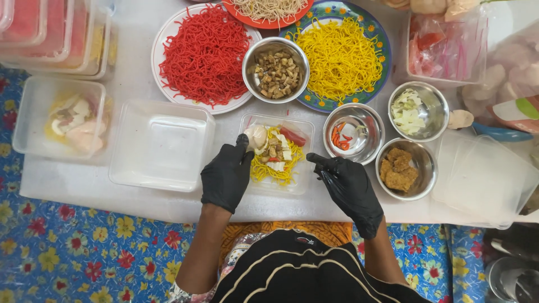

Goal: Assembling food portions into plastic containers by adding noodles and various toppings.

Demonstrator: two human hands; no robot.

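The bare strip of desk (112, 196) along the near edge gives open passage left of the left hand (226, 177). Ahead, the filled clear tray (300, 182) sits between both hands, hemmed by an empty plastic container (160, 146) on the left and steel bowls of red chili (353, 132) and fried pieces (405, 167) on the right. Beyond, noodle plates (168, 33) and a central bowl (275, 70) crowd together, touching.
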